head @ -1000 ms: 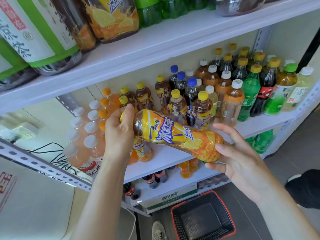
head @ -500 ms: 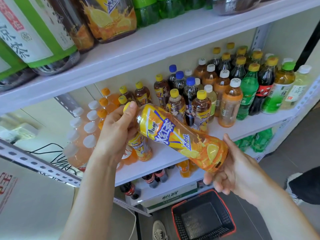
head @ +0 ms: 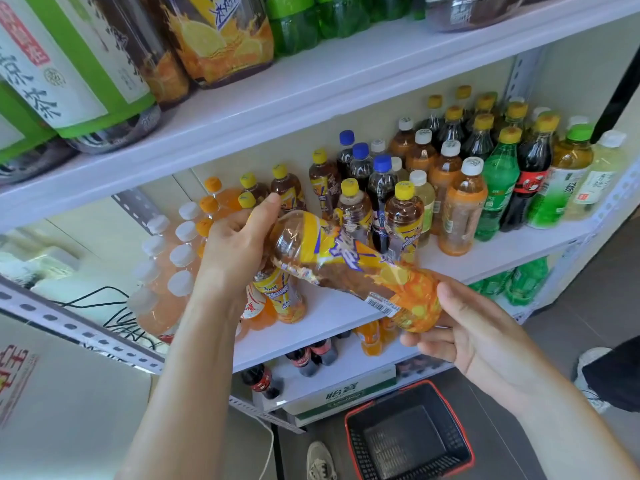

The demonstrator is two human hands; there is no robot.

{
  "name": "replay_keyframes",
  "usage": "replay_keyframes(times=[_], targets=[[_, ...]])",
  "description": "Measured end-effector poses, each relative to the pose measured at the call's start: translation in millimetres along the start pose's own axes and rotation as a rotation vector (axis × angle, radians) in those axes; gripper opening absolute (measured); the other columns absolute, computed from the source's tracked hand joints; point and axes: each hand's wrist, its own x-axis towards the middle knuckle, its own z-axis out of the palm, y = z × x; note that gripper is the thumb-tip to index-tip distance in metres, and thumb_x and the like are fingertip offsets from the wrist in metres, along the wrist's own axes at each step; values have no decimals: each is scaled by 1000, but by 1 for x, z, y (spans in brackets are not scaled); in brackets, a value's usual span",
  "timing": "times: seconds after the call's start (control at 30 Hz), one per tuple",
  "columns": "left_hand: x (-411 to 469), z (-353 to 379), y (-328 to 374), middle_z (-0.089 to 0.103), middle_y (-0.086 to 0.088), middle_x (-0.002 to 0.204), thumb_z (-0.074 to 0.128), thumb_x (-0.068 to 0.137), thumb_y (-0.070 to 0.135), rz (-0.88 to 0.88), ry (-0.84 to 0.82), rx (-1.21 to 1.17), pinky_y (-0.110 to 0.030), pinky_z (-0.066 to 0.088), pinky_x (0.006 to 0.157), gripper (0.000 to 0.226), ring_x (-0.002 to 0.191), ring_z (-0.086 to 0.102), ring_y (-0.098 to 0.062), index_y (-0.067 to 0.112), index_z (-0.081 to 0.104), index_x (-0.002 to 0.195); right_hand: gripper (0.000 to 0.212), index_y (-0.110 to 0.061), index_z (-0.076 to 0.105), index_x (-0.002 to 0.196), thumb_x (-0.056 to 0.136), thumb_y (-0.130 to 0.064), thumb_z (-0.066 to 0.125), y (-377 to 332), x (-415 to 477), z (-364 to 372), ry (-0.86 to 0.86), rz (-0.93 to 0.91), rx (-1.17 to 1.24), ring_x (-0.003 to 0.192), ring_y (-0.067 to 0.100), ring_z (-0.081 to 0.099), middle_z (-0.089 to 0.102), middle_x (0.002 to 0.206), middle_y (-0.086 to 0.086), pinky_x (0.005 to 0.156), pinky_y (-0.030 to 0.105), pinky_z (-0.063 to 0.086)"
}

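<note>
The left hand (head: pixel 235 251) grips the cap end of the iced tea bottle (head: pixel 346 265), with its fingers curled around the neck. The right hand (head: pixel 485 337) holds the bottom end, fingers curled under it and thumb on the side. The bottle is tilted in the air, cap end higher, in front of the middle shelf (head: pixel 502 251).

Both hands hold a tea bottle (head: pixel 349 268) tilted before the shelf (head: pixel 329 313): left hand (head: pixel 235 247) grips the neck end, right hand (head: pixel 474 337) cups the base. A basket (head: pixel 408 441) sits on the floor below.
</note>
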Motion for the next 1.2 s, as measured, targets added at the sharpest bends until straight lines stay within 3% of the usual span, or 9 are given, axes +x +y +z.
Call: replay_keyframes(times=[0.1, 0.23, 0.47, 0.6, 0.73, 0.87, 0.97, 1.07, 1.2], targets=[[2, -1, 5, 45, 1, 58, 68, 76, 53, 14, -54, -28, -18, 28, 44, 29, 49, 37, -11, 28, 64, 62, 59, -3, 71, 100, 80, -56, 54, 6, 1, 1, 31, 53, 122, 58, 28, 70, 69, 93, 34, 46, 28, 57], [2, 1, 7, 35, 13, 46, 62, 93, 31, 19, -168, -76, -13, 22, 35, 27, 38, 26, -3, 19, 65, 69, 67, -3, 75, 83, 76, -64, 48, 5, 3, 5, 87, 143, 153, 40, 25, 61, 66, 82, 40, 34, 23, 48], [9, -8, 1, 35, 9, 52, 64, 86, 32, 71, -372, -94, -16, 18, 40, 17, 45, 22, -6, 15, 66, 87, 72, 6, 67, 87, 78, -63, 46, 7, 11, 7, 131, 292, 180, 32, 26, 55, 62, 64, 34, 28, 20, 41], [14, -2, 2, 46, -11, 71, 71, 80, 49, 152, -307, -1, -32, 28, 56, 22, 63, 37, -21, 27, 70, 80, 77, 3, 71, 64, 89, -62, 38, 11, 17, 9, 120, 347, 194, 30, 25, 53, 61, 58, 30, 27, 18, 36], [22, -1, -3, 51, 6, 62, 62, 77, 62, 253, -209, 180, -32, 36, 57, 31, 60, 43, -15, 31, 64, 77, 78, 5, 66, 75, 95, -61, 32, 17, 29, 13, 102, 383, 177, 33, 26, 54, 61, 60, 30, 28, 17, 37], [33, 0, -9, 54, 9, 58, 61, 79, 61, 314, -90, 259, -31, 37, 54, 31, 55, 46, -12, 30, 64, 78, 73, 3, 65, 100, 97, -61, 29, 21, 48, 18, 81, 374, 42, 50, 27, 67, 72, 81, 27, 37, 22, 48], [48, 0, -12, 66, -9, 69, 63, 79, 59, 338, 16, 318, -40, 42, 54, 34, 59, 57, -27, 25, 60, 80, 45, -11, 66, 107, 99, -49, 43, 19, 68, 23, 119, 265, -269, 70, 20, 73, 77, 89, 9, 55, 31, 57], [69, 0, -15, 67, -6, 70, 64, 80, 59, 374, 106, 512, -44, 49, 55, 34, 60, 63, -29, 27, 51, 77, 19, -20, 65, 112, 97, -27, 55, 11, 97, 27, 224, 13, -652, 94, 14, 68, 71, 110, -1, 85, 42, 57], [103, 5, -21, 68, -8, 67, 66, 86, 48, 358, 80, 734, -47, 55, 62, 29, 61, 69, -26, 24, 50, 85, 39, -19, 57, 130, 91, -14, 57, -13, 135, 47, 277, -436, -905, 107, 18, 59, 61, 124, 1, 92, 33, 46]])
